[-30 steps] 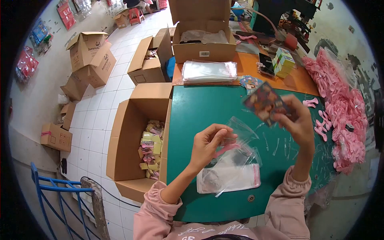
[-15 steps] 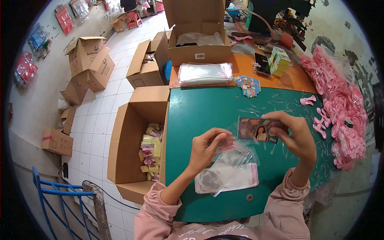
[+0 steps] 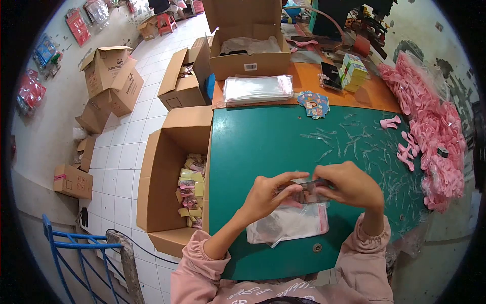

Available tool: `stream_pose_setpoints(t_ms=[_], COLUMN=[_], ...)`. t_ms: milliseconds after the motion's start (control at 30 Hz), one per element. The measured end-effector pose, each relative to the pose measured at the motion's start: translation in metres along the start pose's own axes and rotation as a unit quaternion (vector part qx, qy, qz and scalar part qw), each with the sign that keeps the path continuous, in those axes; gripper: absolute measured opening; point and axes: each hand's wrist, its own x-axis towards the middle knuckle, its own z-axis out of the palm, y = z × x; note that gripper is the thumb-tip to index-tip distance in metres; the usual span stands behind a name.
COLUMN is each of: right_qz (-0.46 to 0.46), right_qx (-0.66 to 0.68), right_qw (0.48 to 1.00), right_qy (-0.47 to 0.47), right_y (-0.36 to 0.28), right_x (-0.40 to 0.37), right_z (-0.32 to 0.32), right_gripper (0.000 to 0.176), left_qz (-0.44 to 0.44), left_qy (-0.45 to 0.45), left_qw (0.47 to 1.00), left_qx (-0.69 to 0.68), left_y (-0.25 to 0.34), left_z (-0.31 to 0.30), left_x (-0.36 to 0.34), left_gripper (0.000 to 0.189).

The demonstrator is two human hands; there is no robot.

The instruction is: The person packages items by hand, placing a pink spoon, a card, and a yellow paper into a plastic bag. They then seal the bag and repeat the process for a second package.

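Over the near part of the green table, my left hand [image 3: 271,195] is closed on a clear plastic bag with something pink in it, mostly hidden by the fingers. My right hand [image 3: 352,185] pinches a dark printed card [image 3: 310,191] at the mouth of the bag, and the two hands are close together. The card is tilted, so its print hardly shows. Just below the hands lies a stack of clear plastic bags [image 3: 298,227] with a pink edge strip.
A carton [image 3: 154,177] with packed yellow and pink pieces stands left of the table. More printed cards [image 3: 314,105] and a bag stack [image 3: 258,89] lie at the back. Pink spoons [image 3: 406,152] and a large pink spoon heap [image 3: 435,142] are right; clear plastic strips [image 3: 362,144] are scattered nearby.
My right hand has brought the card down and left to the bag, tilting it from facing me to nearly edge-on. My left hand has shifted slightly right and down.
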Motion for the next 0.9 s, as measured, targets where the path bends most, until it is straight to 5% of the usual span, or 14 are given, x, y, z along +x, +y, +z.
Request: stream_pose_setpoints(t_ms=[167, 267, 500, 600, 800, 900], right_qz=[-0.053, -0.035, 0.147, 0.099, 0.154, 0.098], right_qx=[-0.025, 0.112, 0.177, 0.341, 0.338, 0.334], right_qw=[0.995, 0.991, 0.969, 0.932, 0.927, 0.932], right_qy=[0.078, 0.065, 0.094, 0.066, 0.048, 0.096], right_y=[0.015, 0.024, 0.033, 0.035, 0.034, 0.039], right_x=[0.016, 0.018, 0.013, 0.016, 0.016, 0.018], right_z=[0.02, 0.023, -0.005, -0.005, -0.005, 0.002], right_gripper=[0.015, 0.012, 0.017, 0.016, 0.014, 0.014], left_qz=[-0.015, 0.006, -0.004, -0.042, -0.047, -0.071], left_qy=[0.026, 0.049, 0.008, 0.054, 0.044, 0.021], left_qw=[0.998, 0.995, 1.0, 0.987, 0.993, 0.991], left_qx=[0.051, 0.09, -0.01, -0.147, -0.097, -0.107], left_y=[0.001, -0.003, -0.02, -0.015, -0.016, -0.009], left_z=[-0.005, -0.004, -0.032, -0.034, -0.029, -0.029], left_x=[0.0, 0.001, 0.002, 0.0, 0.0, 0.0], left_gripper=[0.045, 0.045, 0.058, 0.064, 0.065, 0.061])
